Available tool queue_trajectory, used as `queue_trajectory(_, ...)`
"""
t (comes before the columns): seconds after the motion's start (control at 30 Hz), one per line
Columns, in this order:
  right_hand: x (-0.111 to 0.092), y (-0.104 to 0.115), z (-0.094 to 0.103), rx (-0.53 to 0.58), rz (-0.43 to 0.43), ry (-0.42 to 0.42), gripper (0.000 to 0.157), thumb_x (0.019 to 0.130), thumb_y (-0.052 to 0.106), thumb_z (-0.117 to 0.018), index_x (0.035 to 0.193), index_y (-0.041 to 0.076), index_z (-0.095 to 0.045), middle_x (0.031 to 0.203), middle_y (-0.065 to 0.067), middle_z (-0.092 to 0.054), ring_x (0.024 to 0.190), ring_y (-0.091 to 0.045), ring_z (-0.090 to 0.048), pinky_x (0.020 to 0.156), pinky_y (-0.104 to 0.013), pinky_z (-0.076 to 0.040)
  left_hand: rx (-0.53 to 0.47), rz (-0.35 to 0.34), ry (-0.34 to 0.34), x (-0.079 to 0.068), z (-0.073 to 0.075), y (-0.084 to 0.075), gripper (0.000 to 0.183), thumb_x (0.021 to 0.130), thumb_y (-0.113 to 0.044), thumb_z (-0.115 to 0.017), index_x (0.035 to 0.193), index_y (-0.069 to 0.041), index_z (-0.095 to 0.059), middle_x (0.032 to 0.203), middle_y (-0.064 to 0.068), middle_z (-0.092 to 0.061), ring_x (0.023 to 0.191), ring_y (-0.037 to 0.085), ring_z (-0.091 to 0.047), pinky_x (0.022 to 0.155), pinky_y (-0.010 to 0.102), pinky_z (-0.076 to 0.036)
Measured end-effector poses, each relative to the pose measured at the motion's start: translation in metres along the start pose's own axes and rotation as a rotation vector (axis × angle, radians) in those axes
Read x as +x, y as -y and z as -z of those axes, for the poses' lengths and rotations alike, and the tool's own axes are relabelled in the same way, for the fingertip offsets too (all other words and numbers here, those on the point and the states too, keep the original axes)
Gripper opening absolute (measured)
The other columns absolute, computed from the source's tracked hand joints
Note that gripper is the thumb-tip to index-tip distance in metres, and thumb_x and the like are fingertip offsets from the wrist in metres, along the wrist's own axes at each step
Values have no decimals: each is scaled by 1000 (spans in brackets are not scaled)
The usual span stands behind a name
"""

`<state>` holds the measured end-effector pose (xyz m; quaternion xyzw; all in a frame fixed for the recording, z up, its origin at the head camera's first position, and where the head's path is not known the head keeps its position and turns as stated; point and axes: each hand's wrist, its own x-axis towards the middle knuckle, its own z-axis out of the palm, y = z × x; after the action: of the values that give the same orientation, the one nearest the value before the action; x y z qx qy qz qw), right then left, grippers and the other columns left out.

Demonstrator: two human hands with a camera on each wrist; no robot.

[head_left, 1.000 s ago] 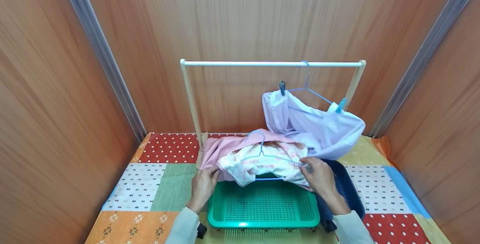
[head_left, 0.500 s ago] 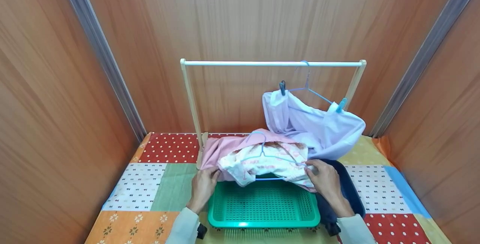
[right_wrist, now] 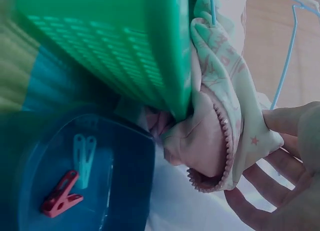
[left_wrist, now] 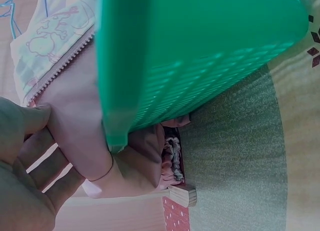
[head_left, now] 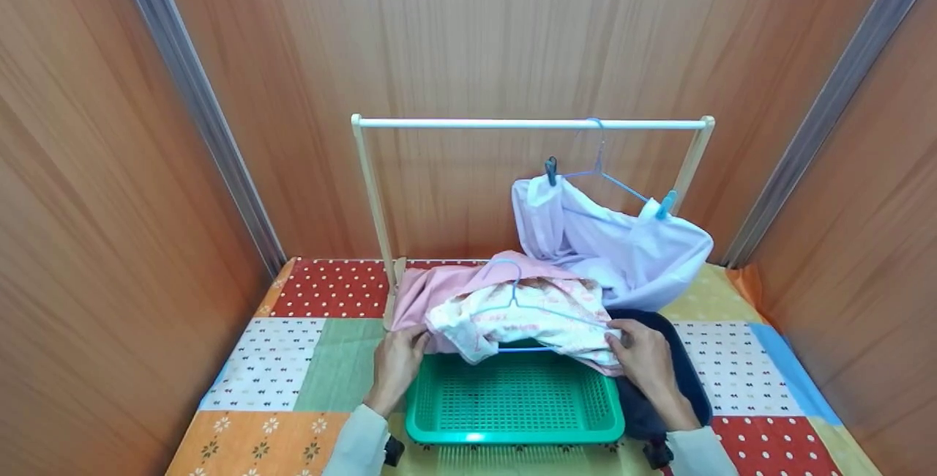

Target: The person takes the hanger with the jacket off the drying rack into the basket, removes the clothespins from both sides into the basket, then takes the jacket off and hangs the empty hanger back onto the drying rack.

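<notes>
A pink garment (head_left: 428, 296) with a white printed inner side (head_left: 527, 322) lies bunched over the far edge of a green basket (head_left: 516, 438). On top of it is a blue wire hanger (head_left: 514, 293), its hook pointing away from me. At the garment's left corner my left hand (head_left: 397, 365) pinches the pink cloth (left_wrist: 75, 106) beside the zipper-like trim. My right hand (head_left: 648, 359) holds the right corner of the printed cloth (right_wrist: 255, 133) between thumb and fingers, close to the end of the hanger's arm.
Behind stands a rack with a white bar (head_left: 468, 124). A lilac garment (head_left: 622, 249) hangs from it on another hanger, held by clothespins (head_left: 667, 205). A dark blue tray (head_left: 677, 359) sits right of the basket, with a red clothespin (right_wrist: 60, 196) and a teal clothespin (right_wrist: 84, 158) inside.
My right hand has shifted to the right and slightly toward me, drawing the garment's right corner outward. The hanger has tilted slightly; my left hand has stayed put.
</notes>
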<state>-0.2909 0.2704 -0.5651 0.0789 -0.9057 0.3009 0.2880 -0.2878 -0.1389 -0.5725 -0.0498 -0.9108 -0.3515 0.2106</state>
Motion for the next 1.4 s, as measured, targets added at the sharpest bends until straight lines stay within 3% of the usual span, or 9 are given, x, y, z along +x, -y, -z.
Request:
queue_trajectory(0.33, -5, -8, -1, 26, -65, 22, 15, 83, 9, -77, 98, 13, -78, 67, 3, -63, 55, -5, -42, 58, -28, -39, 15, -13, -14, -1, -1, 0, 15, 89, -13, -71, 102, -15, -78, 64, -4, -65, 54, 4, -47, 49, 22, -37)
queue_trajectory(0.57, -6, -14, -2, 68, -181, 73, 13, 88, 11, -73, 99, 15, -77, 62, 2, -61, 51, -7, -42, 56, -25, -37, 10, -15, -15, 0, -1, 0, 15, 89, -12, -71, 102, -16, -78, 62, -4, -64, 53, 4, -46, 49, 23, -37)
queue_trajectory(0.83, -8, -20, 1, 143, -316, 121, 14, 92, 12, -68, 102, 15, -77, 94, -10, -75, 69, -11, -57, 64, -21, -43, 5, -10, -4, -1, -1, 1, 14, 90, -12, -70, 101, -15, -78, 62, -5, -64, 53, 4, -45, 49, 22, -36)
queue_trajectory(1.13, -12, -19, -2, 71, -381, 69, 15, 91, 19, -70, 103, 16, -78, 92, -8, -77, 83, -21, -68, 72, -34, -48, -1, -17, -5, -1, -1, 0, 14, 89, -12, -71, 101, -15, -78, 61, -5, -62, 54, 4, -46, 50, 23, -37)
queue_trajectory(1.4, -10, -20, 0, 227, -509, 119, 16, 94, 19, -66, 105, 15, -77, 97, -9, -75, 79, -9, -63, 67, -22, -46, 0, -7, 6, -1, 0, 1, 16, 90, -13, -70, 104, -15, -78, 62, -5, -62, 52, 4, -45, 49, 21, -36)
